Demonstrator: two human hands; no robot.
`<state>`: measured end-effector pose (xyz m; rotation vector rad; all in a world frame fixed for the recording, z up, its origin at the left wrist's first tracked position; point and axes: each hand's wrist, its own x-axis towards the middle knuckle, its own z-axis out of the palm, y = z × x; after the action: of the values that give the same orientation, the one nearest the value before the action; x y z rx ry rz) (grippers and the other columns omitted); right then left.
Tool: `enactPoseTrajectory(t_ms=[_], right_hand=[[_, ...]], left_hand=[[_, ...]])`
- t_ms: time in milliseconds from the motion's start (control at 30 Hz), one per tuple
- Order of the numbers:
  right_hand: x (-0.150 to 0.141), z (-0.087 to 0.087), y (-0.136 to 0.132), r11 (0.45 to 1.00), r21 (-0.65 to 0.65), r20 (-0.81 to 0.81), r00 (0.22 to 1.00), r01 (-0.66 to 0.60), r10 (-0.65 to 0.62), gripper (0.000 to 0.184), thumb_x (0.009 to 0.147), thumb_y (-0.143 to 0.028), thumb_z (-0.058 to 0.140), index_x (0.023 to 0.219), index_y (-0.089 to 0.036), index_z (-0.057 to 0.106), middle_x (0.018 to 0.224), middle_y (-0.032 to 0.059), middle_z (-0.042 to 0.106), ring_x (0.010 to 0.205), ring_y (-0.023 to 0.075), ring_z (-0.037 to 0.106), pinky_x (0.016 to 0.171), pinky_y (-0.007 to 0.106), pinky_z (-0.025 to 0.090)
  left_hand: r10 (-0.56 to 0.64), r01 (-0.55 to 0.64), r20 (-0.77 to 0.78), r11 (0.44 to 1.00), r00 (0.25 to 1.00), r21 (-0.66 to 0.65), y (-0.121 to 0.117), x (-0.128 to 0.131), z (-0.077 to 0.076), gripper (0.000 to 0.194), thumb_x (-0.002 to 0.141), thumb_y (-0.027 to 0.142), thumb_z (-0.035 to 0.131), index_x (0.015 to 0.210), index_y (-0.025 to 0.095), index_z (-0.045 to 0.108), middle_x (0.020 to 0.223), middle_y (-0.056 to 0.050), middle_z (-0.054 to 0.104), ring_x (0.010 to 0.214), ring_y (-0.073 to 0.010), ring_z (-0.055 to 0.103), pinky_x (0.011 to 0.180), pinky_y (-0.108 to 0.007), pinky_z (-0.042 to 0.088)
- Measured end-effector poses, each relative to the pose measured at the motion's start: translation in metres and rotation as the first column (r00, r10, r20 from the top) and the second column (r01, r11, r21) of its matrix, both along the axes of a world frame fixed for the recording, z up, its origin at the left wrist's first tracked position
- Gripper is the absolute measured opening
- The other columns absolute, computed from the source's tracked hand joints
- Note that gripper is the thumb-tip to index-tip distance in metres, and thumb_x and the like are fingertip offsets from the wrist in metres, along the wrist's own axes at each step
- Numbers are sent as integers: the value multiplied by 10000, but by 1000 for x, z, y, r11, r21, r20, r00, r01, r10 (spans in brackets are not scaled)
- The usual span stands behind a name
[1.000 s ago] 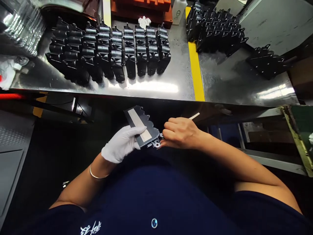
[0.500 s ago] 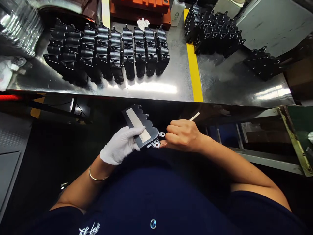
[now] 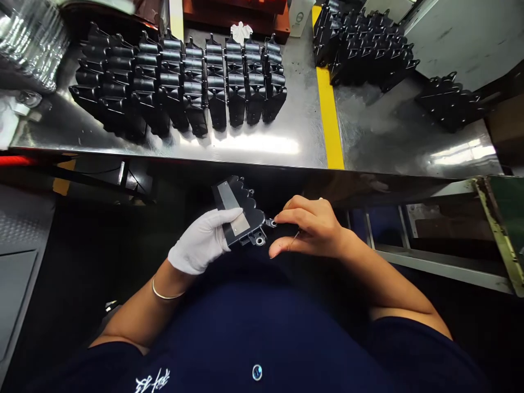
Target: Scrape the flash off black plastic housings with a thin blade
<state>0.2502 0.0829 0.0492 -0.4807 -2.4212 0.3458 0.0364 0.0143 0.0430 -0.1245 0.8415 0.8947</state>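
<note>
My left hand [image 3: 200, 240], in a white glove, grips a black molded part [image 3: 254, 215] with a scalloped edge. Its thumb lies across the flat pale strip [image 3: 234, 207] on the part's face. Two ringed lugs [image 3: 259, 240] stick out at the part's right end. My bare right hand [image 3: 313, 226] is beside that end, its index fingertip at the upper lug and its thumb held apart below. A thin pale stick-like tool [image 3: 321, 200] barely shows above the curled fingers, and a thin sliver shows under the palm; most of it is hidden.
On the metal table [image 3: 303, 109] stands a row of similar black parts [image 3: 216, 82]. More are grouped [image 3: 368, 52] right of a yellow stripe [image 3: 327, 117], with a smaller piece [image 3: 452, 101] beyond. An orange-red block [image 3: 237, 16] and white bottle [image 3: 301, 16] are behind.
My right thumb has moved away from the index finger, and the hand has opened partly. The pale stick shows far less above it. The black part has tilted slightly in my left hand.
</note>
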Motion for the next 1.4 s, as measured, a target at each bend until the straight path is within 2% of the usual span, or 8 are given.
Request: enactPoseTrajectory(t_ms=[200,300,400,467,633,800,1000,1400], right_hand=[[-8,-11,-4,984,-76,0,987,-161,162,423,838,-436,669,1170,-181,609,1147,125,684,978,168,694,728,218,571],[-10,-11,-5,968,-89,-73,971,-234,228,453,831,-436,677,1189,-167,613,1088,112,725,927,163,722,732,206,582],[-11,-9,-5,986,-137,-169,983,-96,72,581,740,-518,732,1183,-156,624,950,97,758,833,180,737,700,229,595],[-14,-10,-7,981,-188,-232,969,41,-85,584,719,-527,743,1167,-166,638,924,95,762,768,184,734,679,251,599],[-32,-26,-18,920,-326,-287,904,217,-315,551,742,-515,732,1165,-173,649,994,119,749,799,208,719,717,314,602],[-31,-29,-26,843,-537,-305,939,-32,-158,403,862,-498,611,1061,-155,686,788,66,732,654,137,663,600,250,549],[-19,-17,-30,790,-614,-176,972,16,-156,162,900,-242,593,948,-150,717,727,41,690,602,101,595,544,215,469],[-23,-30,-24,800,-592,7,993,96,-114,205,916,-269,562,814,-145,689,691,24,672,588,88,569,556,197,430]], left_hand=[[-51,53,62,998,997,-26,3,-1,-4,228,897,89,468,922,50,692,784,-106,751,711,-173,729,709,-261,606],[-211,218,136,975,968,-36,4,-6,-9,267,917,158,445,894,71,697,714,-97,734,614,-166,708,571,-235,583],[-332,327,25,937,943,119,-2,-12,-10,383,924,400,468,799,126,704,486,-33,629,311,-111,510,291,-195,376],[-204,278,-272,923,941,268,-8,-12,-6,342,843,477,596,815,158,717,481,-5,611,315,-89,464,314,-188,357],[248,307,-839,850,484,428,-19,-2,-3,140,760,269,735,882,205,762,907,-42,728,893,-191,624,821,-218,478],[266,216,-903,912,338,350,-18,-5,-13,229,858,394,601,775,208,707,720,0,662,702,-166,568,654,-233,451],[154,454,-909,826,388,334,-16,-4,-2,237,739,341,705,556,194,669,552,15,597,538,-130,506,541,-226,402],[29,664,-884,650,466,371,-15,-4,6,308,744,364,685,496,188,643,500,3,579,481,-114,487,491,-216,375]])
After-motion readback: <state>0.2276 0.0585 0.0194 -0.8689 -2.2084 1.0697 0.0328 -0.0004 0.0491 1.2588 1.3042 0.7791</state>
